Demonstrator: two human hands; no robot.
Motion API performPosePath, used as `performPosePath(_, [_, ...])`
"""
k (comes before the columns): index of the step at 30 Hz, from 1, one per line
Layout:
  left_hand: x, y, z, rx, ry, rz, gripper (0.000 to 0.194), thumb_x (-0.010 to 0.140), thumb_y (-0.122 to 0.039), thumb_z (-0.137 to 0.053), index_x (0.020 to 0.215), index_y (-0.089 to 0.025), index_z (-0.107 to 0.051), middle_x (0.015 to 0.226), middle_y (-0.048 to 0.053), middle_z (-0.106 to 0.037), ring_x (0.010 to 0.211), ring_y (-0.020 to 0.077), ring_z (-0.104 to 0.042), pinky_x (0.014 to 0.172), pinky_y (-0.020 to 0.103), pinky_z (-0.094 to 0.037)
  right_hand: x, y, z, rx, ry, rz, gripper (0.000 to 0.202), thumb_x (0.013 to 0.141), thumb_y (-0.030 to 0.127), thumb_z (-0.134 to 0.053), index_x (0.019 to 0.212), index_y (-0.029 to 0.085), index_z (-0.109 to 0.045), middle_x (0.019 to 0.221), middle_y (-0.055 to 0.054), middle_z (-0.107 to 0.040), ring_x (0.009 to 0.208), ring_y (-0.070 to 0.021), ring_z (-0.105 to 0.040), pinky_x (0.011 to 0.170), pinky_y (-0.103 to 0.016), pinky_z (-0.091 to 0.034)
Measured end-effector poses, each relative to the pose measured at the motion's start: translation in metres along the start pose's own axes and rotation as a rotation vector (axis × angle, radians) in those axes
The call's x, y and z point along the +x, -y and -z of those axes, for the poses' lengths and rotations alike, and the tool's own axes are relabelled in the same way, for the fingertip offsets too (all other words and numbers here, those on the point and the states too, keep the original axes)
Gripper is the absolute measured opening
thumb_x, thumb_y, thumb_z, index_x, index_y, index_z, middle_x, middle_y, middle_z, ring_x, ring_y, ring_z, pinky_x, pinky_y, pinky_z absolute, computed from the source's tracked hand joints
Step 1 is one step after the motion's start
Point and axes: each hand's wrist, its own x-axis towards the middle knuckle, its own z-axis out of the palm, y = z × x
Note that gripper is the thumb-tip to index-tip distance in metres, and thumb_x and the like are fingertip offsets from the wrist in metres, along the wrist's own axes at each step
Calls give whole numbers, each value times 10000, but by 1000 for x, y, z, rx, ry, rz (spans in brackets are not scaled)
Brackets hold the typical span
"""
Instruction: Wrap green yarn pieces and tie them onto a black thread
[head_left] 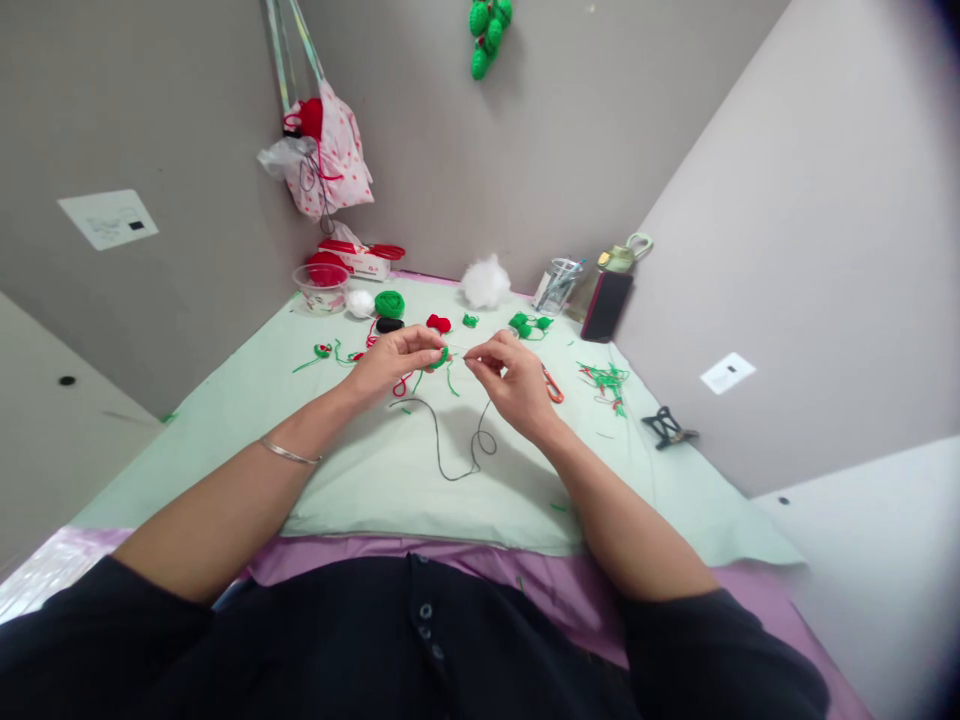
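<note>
My left hand [397,362] pinches a small green crocheted piece [441,358] between thumb and fingers, above the table. Close on its right, my right hand [510,378] is closed with thumb and forefinger together on a thin pale needle-like thing [456,347]. That thing reaches toward the green piece; whether it enters the stitches is too small to tell. A dark thread [450,479] lies in loose curves on the cloth below and runs up toward my right hand. Green yarn tails [452,380] hang near the piece.
Around my hands lie a black spool [389,325], a green yarn ball [389,304], a red crocheted piece [439,323], green pieces [523,325] and orange-handled scissors [553,385]. Farther back are white stuffing [486,283], a phone [607,307] and a plastic tub [321,300]. Yarn scraps [604,380] lie right.
</note>
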Motion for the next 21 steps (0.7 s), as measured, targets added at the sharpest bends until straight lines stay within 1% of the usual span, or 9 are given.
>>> performPosePath(7, [-2,0,-2,47,-3,-28,318,747,-425,-759,940,-177,-714,924,53,-696,860,173,-608,817,333,-457,0,1,-3,-39,27,13,116,858,135,-590,814,195,-679,762,-8,-524,675,-126,-506,651,-275,-405])
performPosePath(11, [-4,1,-5,66,40,-24,309,758,-426,-753,939,-178,-726,933,60,-698,879,184,-611,845,343,-454,-2,0,-8,-60,54,11,115,854,139,-587,806,196,-675,769,-13,-529,682,-131,-502,655,-281,-398])
performPosePath(13, [-3,0,-5,48,46,-14,309,757,-422,-757,948,-181,-727,953,62,-696,898,186,-608,861,344,-456,-2,0,-8,-16,54,-16,110,851,146,-591,810,196,-681,769,-10,-530,677,-126,-500,649,-278,-396])
performPosePath(17, [-2,-1,-4,-4,46,33,340,759,-408,-756,1019,-193,-717,992,58,-689,881,173,-599,863,342,-461,2,-4,-6,139,35,-121,91,842,197,-620,828,187,-709,733,5,-496,652,-116,-472,638,-275,-388])
performPosePath(21, [-2,-4,-3,-98,42,98,285,742,-371,-767,953,-185,-721,920,36,-675,814,148,-591,867,347,-459,5,-11,-3,303,78,-199,139,821,248,-648,884,174,-748,721,18,-486,623,-98,-429,620,-278,-362])
